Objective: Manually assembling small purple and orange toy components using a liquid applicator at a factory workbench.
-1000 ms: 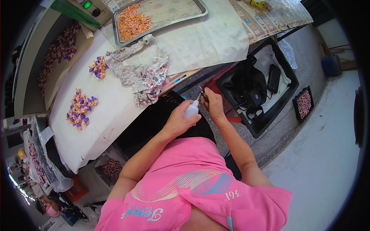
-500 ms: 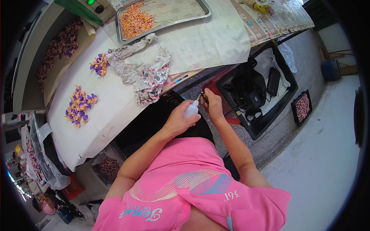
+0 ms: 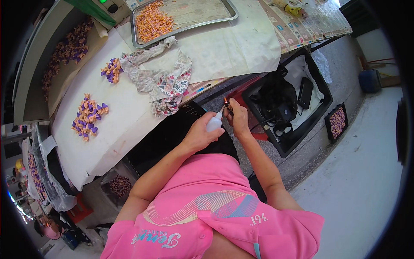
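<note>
My left hand [image 3: 199, 133] is closed round a small translucent white squeeze bottle [image 3: 214, 124]. Its thin nozzle points up and to the right. Close beside the nozzle's tip, my right hand [image 3: 239, 118] grips a dark lighter [image 3: 230, 109], mostly hidden by the fingers. A small orange flame [image 3: 225, 99] burns at the lighter's top, by the nozzle's end. Both hands are over my lap, off the table's edge. On the table [image 3: 129, 101] to the left lie two clusters of small purple and peach pieces [image 3: 89, 116], and a crumpled floral cloth [image 3: 166, 88].
A metal tray [image 3: 202, 23] with small orange-pink pieces [image 3: 153, 21] stands at the table's back. Right of my hands is a black crate [image 3: 282, 149] holding a black bag and a dark phone-like object [image 3: 305, 93]. At the left stands a grey curved-walled booth [image 3: 32, 93] with more purple pieces.
A flame now shows at the lighter, where none was clearly visible before. Both hands and the bottle have stayed nearly in place.
</note>
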A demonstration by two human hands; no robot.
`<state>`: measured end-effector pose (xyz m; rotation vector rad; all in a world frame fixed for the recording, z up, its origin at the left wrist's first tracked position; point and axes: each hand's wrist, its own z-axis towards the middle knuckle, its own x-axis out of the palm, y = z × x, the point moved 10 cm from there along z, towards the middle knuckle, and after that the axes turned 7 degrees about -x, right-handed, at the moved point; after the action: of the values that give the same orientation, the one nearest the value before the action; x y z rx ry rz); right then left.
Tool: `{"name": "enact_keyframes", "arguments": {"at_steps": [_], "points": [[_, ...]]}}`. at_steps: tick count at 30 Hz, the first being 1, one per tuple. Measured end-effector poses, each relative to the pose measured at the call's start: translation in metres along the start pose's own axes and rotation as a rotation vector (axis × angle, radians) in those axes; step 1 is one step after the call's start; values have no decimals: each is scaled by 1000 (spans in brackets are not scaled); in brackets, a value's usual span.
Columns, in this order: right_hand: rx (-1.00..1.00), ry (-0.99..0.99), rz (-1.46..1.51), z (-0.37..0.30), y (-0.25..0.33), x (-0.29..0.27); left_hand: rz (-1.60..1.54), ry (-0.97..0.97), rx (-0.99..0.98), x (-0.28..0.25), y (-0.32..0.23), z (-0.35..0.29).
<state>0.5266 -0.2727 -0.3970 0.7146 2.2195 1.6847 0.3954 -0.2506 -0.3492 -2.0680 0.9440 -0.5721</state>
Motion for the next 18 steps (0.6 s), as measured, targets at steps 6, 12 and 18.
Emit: {"name": "enact_keyframes", "arguments": {"at_steps": [6, 12, 18], "points": [[60, -3, 50, -5, -1, 2, 2, 4, 5, -1, 1, 0], [3, 47, -3, -6, 2, 4, 8, -3, -11, -1, 0, -2], [-40, 6, -31, -3, 6, 5, 2, -3, -11, -3, 0, -3]]}}
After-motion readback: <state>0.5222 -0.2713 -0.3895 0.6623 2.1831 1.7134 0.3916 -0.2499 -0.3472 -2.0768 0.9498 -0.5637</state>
